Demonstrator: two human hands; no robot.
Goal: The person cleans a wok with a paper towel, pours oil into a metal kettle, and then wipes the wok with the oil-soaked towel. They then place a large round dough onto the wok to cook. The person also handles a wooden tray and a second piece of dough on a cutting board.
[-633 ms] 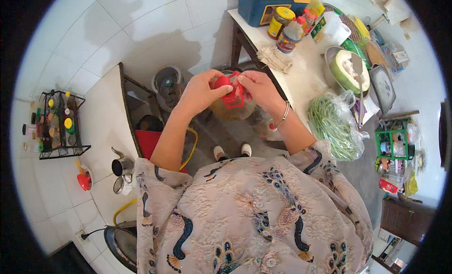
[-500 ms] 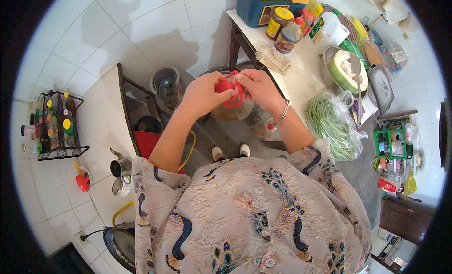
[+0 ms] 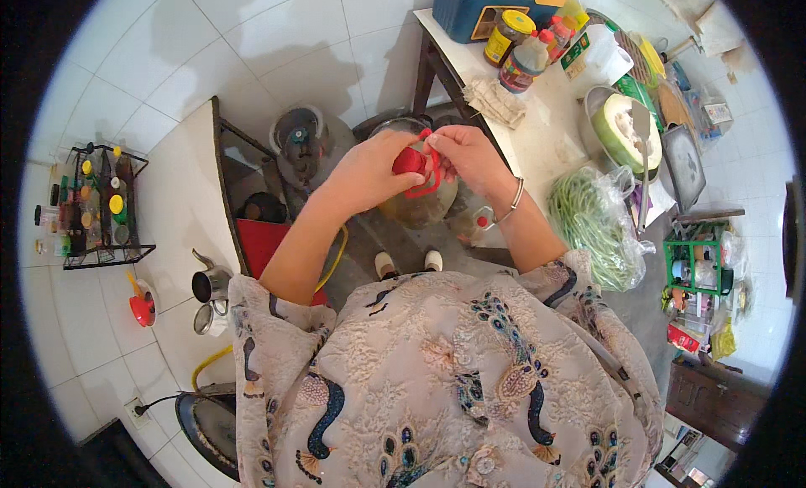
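Between the left hand (image 3: 365, 169) and the right hand (image 3: 472, 156), gripping a red, smooth, rounded piece (image 3: 409, 161) in the left fingers; pinching the upper end of a thin, red, bent strip (image 3: 434, 184) in the right fingers, just right of the piece; nearer the left hand with the piece, with the strip's long axis running roughly toward the body; cannot tell whether joined; below, a clear, round-bodied container (image 3: 411, 209); farther right, a beige, folded cloth (image 3: 495, 102) on the white-topped counter (image 3: 541, 131).
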